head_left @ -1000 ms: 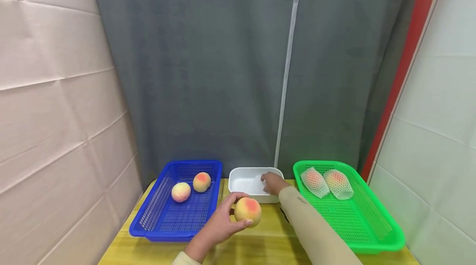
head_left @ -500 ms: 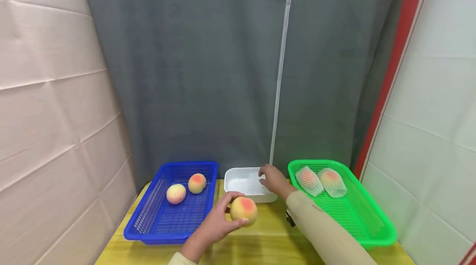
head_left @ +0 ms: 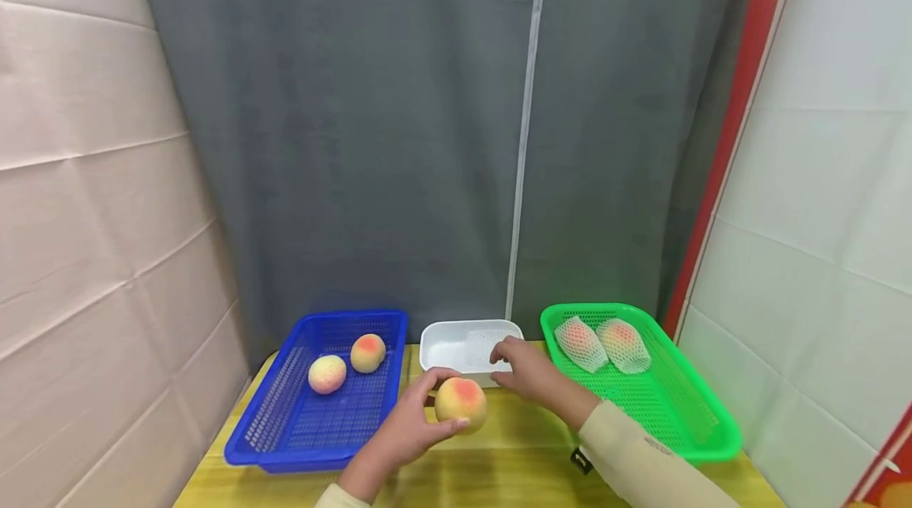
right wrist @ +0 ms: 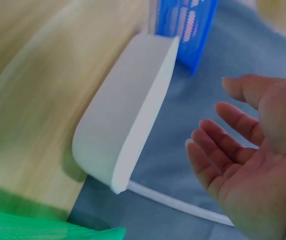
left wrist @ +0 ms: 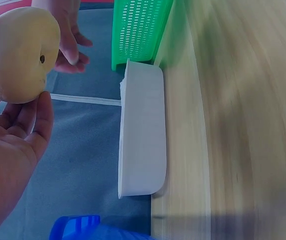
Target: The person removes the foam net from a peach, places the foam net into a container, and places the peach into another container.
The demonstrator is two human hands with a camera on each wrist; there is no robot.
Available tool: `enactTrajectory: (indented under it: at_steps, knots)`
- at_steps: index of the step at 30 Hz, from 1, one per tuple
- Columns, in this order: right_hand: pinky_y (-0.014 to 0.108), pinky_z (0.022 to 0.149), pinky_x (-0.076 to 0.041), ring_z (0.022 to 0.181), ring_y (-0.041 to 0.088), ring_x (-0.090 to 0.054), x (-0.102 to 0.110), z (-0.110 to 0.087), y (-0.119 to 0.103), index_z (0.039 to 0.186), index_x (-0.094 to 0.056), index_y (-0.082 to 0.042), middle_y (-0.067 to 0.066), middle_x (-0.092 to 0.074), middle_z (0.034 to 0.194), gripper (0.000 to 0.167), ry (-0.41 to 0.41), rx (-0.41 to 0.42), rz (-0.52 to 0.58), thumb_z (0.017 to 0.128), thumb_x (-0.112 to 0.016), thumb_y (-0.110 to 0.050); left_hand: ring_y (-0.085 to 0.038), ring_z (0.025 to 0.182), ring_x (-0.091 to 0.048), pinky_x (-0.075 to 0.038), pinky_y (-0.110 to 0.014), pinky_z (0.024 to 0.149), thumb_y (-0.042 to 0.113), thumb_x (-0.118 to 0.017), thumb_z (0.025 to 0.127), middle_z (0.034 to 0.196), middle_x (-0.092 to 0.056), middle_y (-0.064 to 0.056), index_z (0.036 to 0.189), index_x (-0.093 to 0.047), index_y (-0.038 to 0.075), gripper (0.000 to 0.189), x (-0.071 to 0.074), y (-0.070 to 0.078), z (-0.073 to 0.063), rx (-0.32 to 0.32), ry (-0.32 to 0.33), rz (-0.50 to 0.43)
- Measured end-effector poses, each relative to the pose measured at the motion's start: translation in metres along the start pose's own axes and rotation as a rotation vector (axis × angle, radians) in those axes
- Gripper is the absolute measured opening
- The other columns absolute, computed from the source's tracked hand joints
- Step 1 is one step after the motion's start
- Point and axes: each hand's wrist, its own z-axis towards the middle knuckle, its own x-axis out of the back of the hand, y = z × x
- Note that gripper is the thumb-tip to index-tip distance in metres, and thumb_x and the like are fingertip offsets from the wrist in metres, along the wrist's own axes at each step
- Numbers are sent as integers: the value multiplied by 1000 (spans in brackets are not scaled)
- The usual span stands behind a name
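Observation:
My left hand [head_left: 413, 422] holds a yellow peach [head_left: 461, 407] with a red blush, thumb and fingers around its sides, in front of the white tray. In the left wrist view the peach [left wrist: 20, 55] shows a small dark spot at its dimple. My right hand [head_left: 530, 372] hovers by the right end of the white tray [head_left: 445, 369]. Its fingers are loosely bent and nothing lies between them, as the right wrist view shows with that hand [right wrist: 255, 145] beside the tray [right wrist: 118, 105]. A pale foam net [head_left: 484, 346] lies in the tray, partly behind the right fingers.
On the left a blue basket [head_left: 313, 456] holds two bare peaches [head_left: 327, 374]. At the right stands a green basket [head_left: 701, 421] with two peaches in white foam nets [head_left: 623, 346]. All stand on a wooden table [head_left: 499, 476] before a grey curtain [head_left: 342, 136].
My right hand has drawn up out of the white tray and back toward me, with nothing in it. The left hand keeps its grip on the peach. The head view has turned slightly right.

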Motion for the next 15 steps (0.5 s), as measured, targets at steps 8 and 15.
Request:
enactTrajectory:
  at_steps: [8, 15]
  knots:
    - [45, 89, -61, 96, 24, -68, 9, -23, -22, 104, -72, -11, -2, -65, 100, 17, -7, -38, 7, 95, -86, -14, -21, 116, -65, -55, -39, 96, 35, -93, 91, 133, -66, 3, 143, -62, 26, 61, 3, 2, -4, 26, -3, -7]
    - [38, 83, -61, 92, 23, -69, 6, -37, -28, 102, -70, -10, -3, -67, 97, 14, 40, -22, 34, 98, -83, -14, -23, 116, -65, -55, -38, 96, 34, -93, 91, 132, -67, 3, 143, -62, 26, 60, 3, 2, -7, 21, 7, -3]
